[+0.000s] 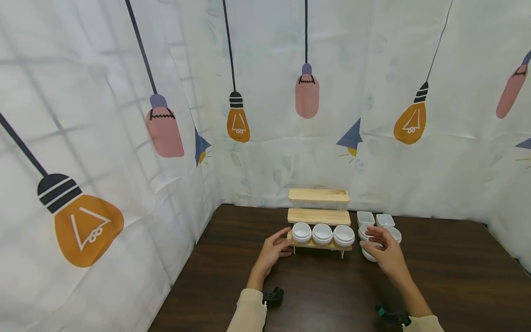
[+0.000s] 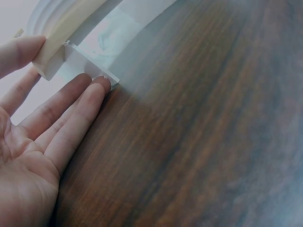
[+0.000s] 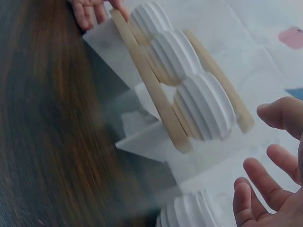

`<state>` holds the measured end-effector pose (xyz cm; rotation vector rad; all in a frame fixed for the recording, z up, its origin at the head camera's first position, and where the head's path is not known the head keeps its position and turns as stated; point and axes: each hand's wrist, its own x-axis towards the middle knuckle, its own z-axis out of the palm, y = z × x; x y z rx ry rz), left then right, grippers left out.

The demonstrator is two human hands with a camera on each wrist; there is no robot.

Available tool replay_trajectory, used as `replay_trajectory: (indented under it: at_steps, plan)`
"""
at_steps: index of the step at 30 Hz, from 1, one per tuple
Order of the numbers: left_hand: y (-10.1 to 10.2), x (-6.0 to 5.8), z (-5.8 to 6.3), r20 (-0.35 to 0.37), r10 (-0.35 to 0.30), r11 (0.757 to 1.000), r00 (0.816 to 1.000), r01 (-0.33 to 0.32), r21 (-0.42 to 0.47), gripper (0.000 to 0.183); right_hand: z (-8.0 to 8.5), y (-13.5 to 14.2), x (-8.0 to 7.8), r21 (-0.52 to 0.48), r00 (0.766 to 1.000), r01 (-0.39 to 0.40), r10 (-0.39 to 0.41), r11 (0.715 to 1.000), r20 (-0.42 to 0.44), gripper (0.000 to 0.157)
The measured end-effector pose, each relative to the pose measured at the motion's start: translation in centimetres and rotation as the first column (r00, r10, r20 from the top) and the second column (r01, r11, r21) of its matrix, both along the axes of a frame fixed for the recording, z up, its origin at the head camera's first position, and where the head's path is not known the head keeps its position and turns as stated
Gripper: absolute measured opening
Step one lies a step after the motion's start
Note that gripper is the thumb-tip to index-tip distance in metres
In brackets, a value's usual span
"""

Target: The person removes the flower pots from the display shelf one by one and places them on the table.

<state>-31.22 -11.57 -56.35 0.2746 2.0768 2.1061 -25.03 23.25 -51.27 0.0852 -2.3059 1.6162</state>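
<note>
A wooden stepped rack [image 1: 319,216] with clear supports stands at the back of the table. Three white ribbed round bowls or small stacks of them [image 1: 322,234] sit in a row on its lowest board. At that board's left end, my left hand [image 1: 271,249] touches the wood, and its straight fingers [image 2: 78,123] lie against the clear support [image 2: 90,64]. To the right of the rack, my right hand [image 1: 387,253] hovers by more white round bowls [image 1: 368,253], partly hiding them. Its fingers are spread and loosely bent, with nothing between them and the thumb [image 3: 279,113].
Two white square dishes [image 1: 365,218] stand behind the round bowls on the right. The rack's top board [image 1: 319,194] and middle board carry nothing. Behind the dark wooden table [image 1: 323,295] hangs a white curtain [image 1: 265,175] printed with lamps.
</note>
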Motion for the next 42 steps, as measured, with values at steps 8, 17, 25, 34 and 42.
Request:
replay_trajectory:
  at_steps: [8,17,25,34,42]
  plan:
    - [-0.1,-0.1,0.1,-0.002,0.005,1.000,1.000,-0.005,0.001,0.052,-0.2,-1.9,-0.2,-0.002,0.999,-0.038,0.038,0.999,0.003,0.054]
    - [0.0,0.2,0.1,0.017,-0.012,1.000,1.000,0.012,0.001,0.056,-0.8,-2.9,-0.4,0.016,0.997,-0.053,0.052,0.998,0.053,0.065]
    - [0.1,0.2,0.3,-0.004,-0.006,1.000,1.000,0.006,0.006,0.054,-1.3,-4.1,-1.2,0.002,0.999,-0.035,0.035,0.999,0.030,0.065]
    - [0.1,0.1,0.3,0.000,0.006,1.000,1.000,-0.006,0.003,0.052,-2.2,-4.9,-1.6,0.039,1.000,0.011,-0.011,0.999,-0.001,0.062]
    - [0.1,0.1,0.2,0.005,0.006,1.000,1.000,-0.006,0.009,0.051,-2.2,-4.9,-1.4,0.032,1.000,0.030,-0.030,0.999,-0.002,0.061]
